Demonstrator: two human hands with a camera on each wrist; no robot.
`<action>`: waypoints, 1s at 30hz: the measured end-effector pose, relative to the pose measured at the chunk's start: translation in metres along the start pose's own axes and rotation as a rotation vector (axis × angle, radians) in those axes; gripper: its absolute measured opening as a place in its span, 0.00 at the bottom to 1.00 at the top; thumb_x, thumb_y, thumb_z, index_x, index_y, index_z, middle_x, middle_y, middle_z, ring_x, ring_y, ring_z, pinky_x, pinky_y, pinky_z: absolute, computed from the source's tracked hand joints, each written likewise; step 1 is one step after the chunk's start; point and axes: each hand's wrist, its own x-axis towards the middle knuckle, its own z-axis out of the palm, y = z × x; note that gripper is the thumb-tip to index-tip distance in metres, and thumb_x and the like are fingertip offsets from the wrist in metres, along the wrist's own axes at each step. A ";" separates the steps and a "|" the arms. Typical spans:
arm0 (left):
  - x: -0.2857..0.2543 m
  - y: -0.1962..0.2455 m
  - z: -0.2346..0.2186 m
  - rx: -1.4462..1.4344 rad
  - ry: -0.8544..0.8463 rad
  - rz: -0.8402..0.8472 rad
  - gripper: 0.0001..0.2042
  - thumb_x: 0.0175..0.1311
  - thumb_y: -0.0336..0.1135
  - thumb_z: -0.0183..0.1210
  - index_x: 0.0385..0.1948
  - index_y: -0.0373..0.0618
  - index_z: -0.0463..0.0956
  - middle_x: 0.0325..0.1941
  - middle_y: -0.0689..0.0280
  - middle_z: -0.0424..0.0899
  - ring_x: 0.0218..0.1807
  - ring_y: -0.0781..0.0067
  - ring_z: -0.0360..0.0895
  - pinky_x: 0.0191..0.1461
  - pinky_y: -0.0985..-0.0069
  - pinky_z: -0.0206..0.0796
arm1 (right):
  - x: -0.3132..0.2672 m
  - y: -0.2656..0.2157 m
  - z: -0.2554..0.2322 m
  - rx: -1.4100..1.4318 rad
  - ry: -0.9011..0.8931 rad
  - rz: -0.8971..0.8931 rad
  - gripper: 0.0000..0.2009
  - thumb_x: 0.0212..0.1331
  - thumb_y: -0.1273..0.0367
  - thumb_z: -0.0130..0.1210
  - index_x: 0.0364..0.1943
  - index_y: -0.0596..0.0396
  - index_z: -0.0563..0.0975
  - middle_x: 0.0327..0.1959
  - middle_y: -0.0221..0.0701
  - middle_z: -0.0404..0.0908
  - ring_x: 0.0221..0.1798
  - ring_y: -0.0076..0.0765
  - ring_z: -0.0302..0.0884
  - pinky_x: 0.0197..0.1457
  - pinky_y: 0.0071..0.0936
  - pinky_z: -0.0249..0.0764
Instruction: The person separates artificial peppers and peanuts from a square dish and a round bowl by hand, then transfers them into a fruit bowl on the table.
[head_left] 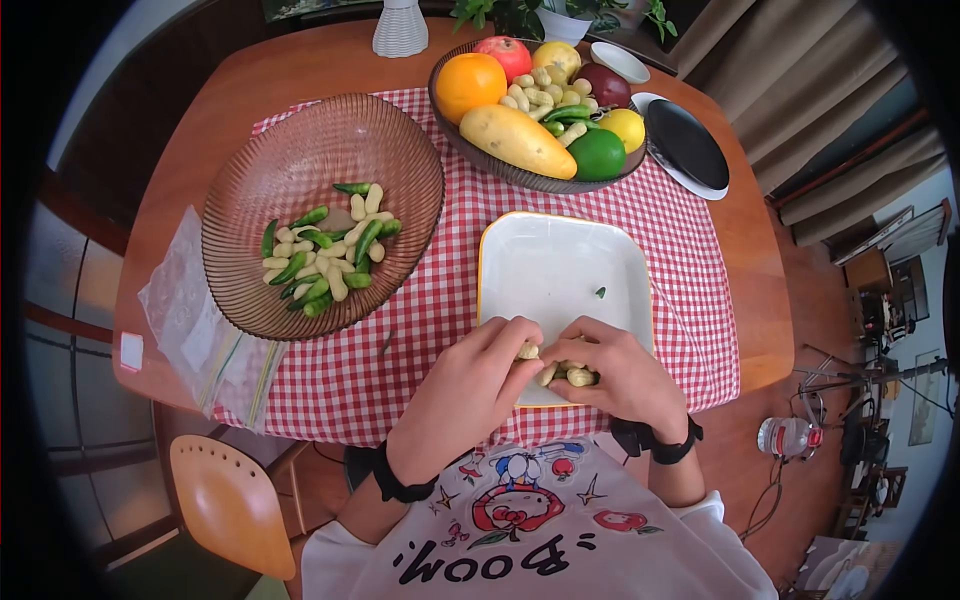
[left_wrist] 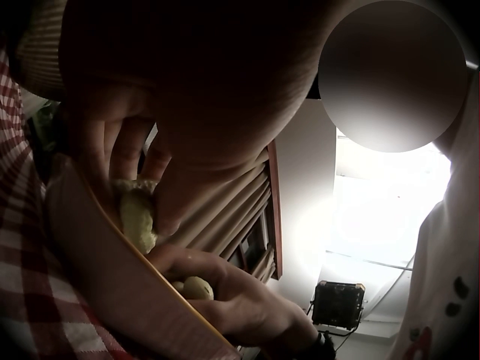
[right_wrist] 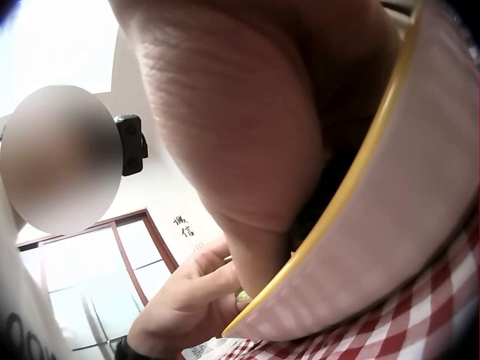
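My left hand point(head_left: 470, 385) pinches a pale peanut point(head_left: 528, 351) between thumb and fingers, over the near left side of the white tray point(head_left: 560, 255). In the left wrist view the same peanut point(left_wrist: 137, 220) shows just above the tray's yellow rim. Beside it, my right hand point(head_left: 628, 378) curls its fingers round several peanuts point(head_left: 578, 376) at the near edge of the tray. One of these peanuts point(left_wrist: 197, 288) pokes out between the right fingers. A small green pepper piece point(head_left: 600, 292) lies on the tray's floor. The right palm hides most of the right wrist view.
A ribbed brown bowl point(head_left: 250, 170) at left holds peanuts and green peppers. The fruit bowl point(head_left: 470, 168) stands behind the tray, with a black plate point(head_left: 688, 145) to its right. A plastic zip bag point(head_left: 190, 310) lies by the left table edge, on the checked cloth point(head_left: 690, 260).
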 end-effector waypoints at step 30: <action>0.001 0.006 0.002 -0.097 0.006 -0.086 0.10 0.70 0.29 0.66 0.48 0.41 0.77 0.43 0.56 0.85 0.44 0.52 0.87 0.48 0.63 0.79 | 0.003 -0.009 -0.086 -0.081 0.049 -0.100 0.13 0.56 0.72 0.71 0.46 0.54 0.87 0.43 0.33 0.86 0.45 0.40 0.87 0.52 0.33 0.81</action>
